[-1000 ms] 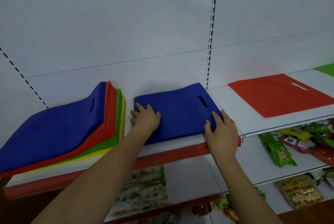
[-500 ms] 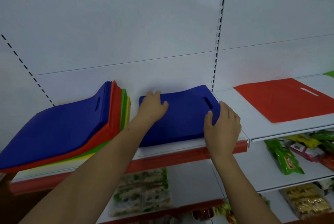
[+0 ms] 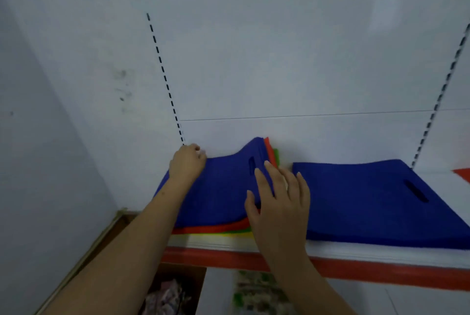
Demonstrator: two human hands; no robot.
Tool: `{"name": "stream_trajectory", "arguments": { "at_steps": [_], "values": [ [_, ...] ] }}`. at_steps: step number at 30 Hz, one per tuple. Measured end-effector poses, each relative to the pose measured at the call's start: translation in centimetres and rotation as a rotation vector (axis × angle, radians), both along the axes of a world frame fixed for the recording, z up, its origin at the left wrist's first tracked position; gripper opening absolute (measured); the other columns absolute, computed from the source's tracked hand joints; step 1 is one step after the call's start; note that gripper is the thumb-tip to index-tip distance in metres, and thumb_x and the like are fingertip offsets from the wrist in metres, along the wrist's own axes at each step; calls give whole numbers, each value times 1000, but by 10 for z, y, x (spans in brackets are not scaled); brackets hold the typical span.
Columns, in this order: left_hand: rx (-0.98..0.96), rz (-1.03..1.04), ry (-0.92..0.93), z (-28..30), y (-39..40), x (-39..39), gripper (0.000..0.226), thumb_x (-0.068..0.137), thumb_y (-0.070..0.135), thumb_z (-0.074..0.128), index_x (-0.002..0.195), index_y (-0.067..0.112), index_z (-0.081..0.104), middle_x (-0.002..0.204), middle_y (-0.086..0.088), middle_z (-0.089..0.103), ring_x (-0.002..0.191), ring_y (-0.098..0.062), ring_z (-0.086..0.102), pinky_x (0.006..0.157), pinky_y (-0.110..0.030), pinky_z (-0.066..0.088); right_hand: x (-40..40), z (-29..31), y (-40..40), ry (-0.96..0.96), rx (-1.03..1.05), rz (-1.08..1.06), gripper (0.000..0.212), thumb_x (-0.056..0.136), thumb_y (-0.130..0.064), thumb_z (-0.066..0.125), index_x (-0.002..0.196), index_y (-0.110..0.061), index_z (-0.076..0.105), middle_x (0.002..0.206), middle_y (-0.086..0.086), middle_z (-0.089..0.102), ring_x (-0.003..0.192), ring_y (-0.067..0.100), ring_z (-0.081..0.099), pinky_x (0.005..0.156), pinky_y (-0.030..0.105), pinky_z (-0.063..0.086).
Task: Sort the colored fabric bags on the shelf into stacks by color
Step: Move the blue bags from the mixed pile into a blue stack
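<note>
A mixed stack of fabric bags lies on the white shelf; a blue bag is on top, with red, green and yellow edges showing beneath. My left hand sits at that top bag's back left corner, fingers curled over its edge. My right hand lies with straight, spread fingers on the stack's right edge, near the handle slot. To the right, a separate blue bag lies flat. A red bag shows only as a corner at the far right.
The shelf has a red front strip. A side wall closes the left end, and a slotted upright runs up the back panel. Below are a cardboard box and packaged goods on a lower shelf.
Both hands left the separate blue bag and moved left onto the mixed stack. The view swung left, so the red bag is now nearly out of view.
</note>
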State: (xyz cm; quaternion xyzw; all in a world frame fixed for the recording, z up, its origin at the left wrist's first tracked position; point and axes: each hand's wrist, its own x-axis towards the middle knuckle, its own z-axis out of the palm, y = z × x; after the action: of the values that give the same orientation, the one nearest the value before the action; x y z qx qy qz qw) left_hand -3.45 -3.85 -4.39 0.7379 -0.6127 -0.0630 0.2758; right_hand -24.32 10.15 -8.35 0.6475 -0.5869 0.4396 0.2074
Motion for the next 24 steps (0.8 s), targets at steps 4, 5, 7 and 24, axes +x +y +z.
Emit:
{"name": "stream_trajectory", "arguments": {
  "at_steps": [4,5,7,24],
  "values": [
    [140,77,-157,-63,2,38,51,101,44,37,138,10,46,136,-14,50,118,-34,52,95,-47,44,10,-31,-15,70,213,-149,63,87,-47,53,138,-10,56,148,14,46,131,36,46,115,56,27],
    [108,81,-164,-69,1,38,50,100,44,35,135,9,48,133,-14,52,116,-33,53,94,-47,45,9,-36,-16,73,220,-153,62,87,-46,52,138,-11,56,148,14,47,130,36,47,114,55,29],
    [51,97,-184,-75,-3,37,48,100,42,35,129,8,52,129,-14,55,115,-32,54,93,-48,46,8,-41,-17,71,207,-145,58,88,-43,54,138,-13,56,147,14,47,129,35,47,113,54,31],
    [-57,96,-212,-45,9,23,30,96,16,44,71,14,60,67,0,61,62,-20,55,66,-34,43,26,-30,-8,82,76,-173,39,96,-36,56,135,-32,59,158,18,31,148,38,22,118,59,17]
  ]
}}
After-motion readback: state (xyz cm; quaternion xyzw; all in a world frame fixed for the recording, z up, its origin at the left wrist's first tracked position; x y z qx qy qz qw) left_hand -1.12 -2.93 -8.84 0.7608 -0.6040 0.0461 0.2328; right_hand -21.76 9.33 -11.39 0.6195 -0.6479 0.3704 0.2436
